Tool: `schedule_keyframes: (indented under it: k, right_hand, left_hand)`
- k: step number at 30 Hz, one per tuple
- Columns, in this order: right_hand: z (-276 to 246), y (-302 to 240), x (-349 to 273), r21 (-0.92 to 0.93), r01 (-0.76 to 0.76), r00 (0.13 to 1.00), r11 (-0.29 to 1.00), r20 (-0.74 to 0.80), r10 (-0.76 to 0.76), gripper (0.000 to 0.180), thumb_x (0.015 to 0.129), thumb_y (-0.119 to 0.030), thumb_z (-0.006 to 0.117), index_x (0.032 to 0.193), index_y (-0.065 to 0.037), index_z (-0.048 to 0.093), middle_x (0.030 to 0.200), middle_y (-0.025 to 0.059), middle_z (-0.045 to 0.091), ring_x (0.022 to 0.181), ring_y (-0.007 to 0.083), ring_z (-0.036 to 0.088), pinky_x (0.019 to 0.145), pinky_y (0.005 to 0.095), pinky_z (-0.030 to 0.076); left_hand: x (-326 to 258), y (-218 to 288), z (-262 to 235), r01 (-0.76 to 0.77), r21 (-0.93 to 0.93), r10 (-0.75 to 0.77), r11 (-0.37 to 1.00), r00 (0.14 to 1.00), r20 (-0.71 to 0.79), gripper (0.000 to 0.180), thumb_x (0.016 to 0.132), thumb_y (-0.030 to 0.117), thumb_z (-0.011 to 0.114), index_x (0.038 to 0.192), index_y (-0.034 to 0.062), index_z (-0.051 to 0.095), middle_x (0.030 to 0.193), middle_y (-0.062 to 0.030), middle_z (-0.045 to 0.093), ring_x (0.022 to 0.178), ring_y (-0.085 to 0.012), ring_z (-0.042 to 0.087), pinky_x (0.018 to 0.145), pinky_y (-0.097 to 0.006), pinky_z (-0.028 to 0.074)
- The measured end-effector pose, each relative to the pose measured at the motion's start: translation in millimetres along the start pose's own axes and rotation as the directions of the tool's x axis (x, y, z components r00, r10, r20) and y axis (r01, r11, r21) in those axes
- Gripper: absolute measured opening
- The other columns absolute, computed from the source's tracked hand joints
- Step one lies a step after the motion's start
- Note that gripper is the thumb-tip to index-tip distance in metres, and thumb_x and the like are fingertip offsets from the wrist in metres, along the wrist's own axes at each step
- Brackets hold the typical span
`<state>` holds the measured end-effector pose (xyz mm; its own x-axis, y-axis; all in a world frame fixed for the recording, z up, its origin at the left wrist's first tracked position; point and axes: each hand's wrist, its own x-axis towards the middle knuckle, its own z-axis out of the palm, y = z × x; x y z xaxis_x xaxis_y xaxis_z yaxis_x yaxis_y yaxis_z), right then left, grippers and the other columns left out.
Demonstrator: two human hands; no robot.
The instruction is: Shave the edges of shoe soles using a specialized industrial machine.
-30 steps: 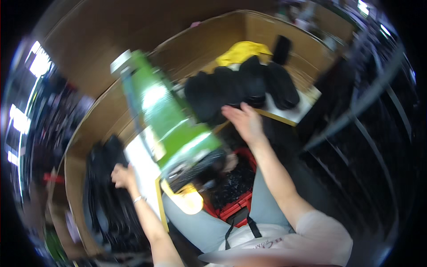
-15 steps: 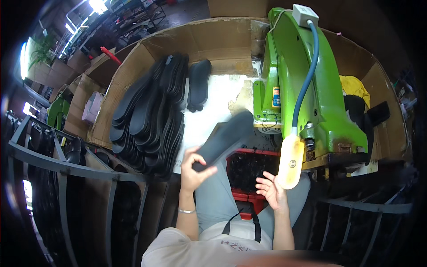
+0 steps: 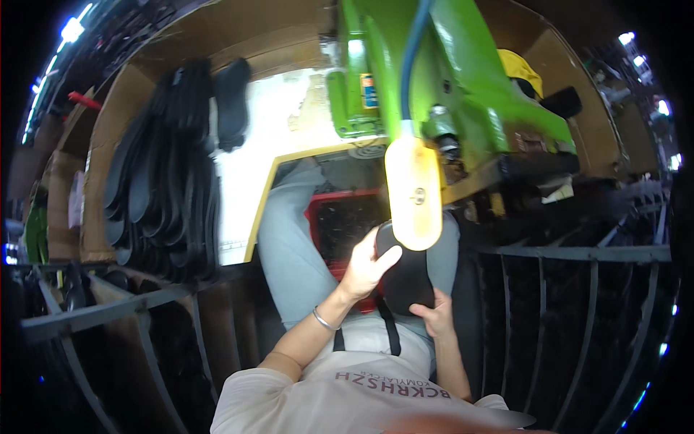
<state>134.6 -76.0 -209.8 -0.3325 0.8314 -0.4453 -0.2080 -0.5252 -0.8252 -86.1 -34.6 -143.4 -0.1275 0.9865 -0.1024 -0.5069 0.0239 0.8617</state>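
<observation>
My left hand point(image 3: 367, 266) reaches in from the lower left, its forearm slanting up and to the right, a silvery bangle point(image 3: 325, 319) at the wrist; the thumb lies across the face of a black shoe insole point(image 3: 407, 286) near its upper left edge. My right hand point(image 3: 437, 315) rises from the lower edge on a nearly upright forearm, thumb laid against the insole's lower right edge. Both grips are drawn in on this one insole, parted only by its thickness, which holds it above my lap. The fingers behind the insole are mostly hidden, and its upper part is covered by the glowing yellow lamp head point(image 3: 415, 189) hanging from a blue flexible neck point(image 3: 413, 61); whether the two touch cannot be told. The top of the green machine point(image 3: 473, 87) is cut off by the frame. The insole's long axis runs roughly away from my body, one end toward my waist and the other beneath the lamp head; which is toe and which heel is hard to make out.
</observation>
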Motion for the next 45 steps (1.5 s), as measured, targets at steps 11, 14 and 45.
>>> schedule_keyframes:
  k: [11, 14, 45]
  right_hand:
    - [36, -8, -12, -0.189, 0.088, 0.995, 0.978, 0.062, -0.077, 0.03, 0.073, -0.008, 0.073, 0.098, 0.005, 0.062, 0.096, 0.0072, 0.065, 0.086, 0.0132, 0.059, 0.077, 0.027, 0.047]
    - [21, -23, -27, -0.219, 0.06, 0.993, 0.974, 0.109, -0.036, 0.032, 0.071, -0.007, 0.073, 0.098, 0.005, 0.062, 0.097, 0.0074, 0.065, 0.085, 0.0133, 0.06, 0.077, 0.0273, 0.047]
    - [15, -130, 103, 0.042, 0.578, 0.814, 0.815, -0.101, -0.572, 0.035, 0.076, 0.001, 0.057, 0.11, 0.001, 0.053, 0.104, 0.0094, 0.059, 0.092, 0.019, 0.058, 0.083, 0.0313, 0.047]
  left_hand:
    - [34, 25, 40, -0.194, 0.618, 0.231, 0.762, 0.973, 0.02, 0.019, 0.082, 0.019, 0.067, 0.073, 0.0031, 0.063, 0.058, 0.0039, 0.053, 0.052, -0.0031, 0.041, 0.046, -0.022, 0.033]
    - [24, 3, 28, -0.129, 0.382, 0.153, 0.915, 0.988, -0.032, 0.01, 0.084, 0.009, 0.063, 0.09, 0.0003, 0.062, 0.078, 0.0004, 0.061, 0.067, -0.0046, 0.052, 0.06, -0.021, 0.044]
    - [-4, 47, -49, -0.044, 0.095, 0.067, 0.994, 0.964, -0.257, 0.02, 0.08, 0.0, 0.063, 0.098, -0.0067, 0.06, 0.089, -0.0078, 0.064, 0.079, -0.0121, 0.059, 0.074, -0.025, 0.048]
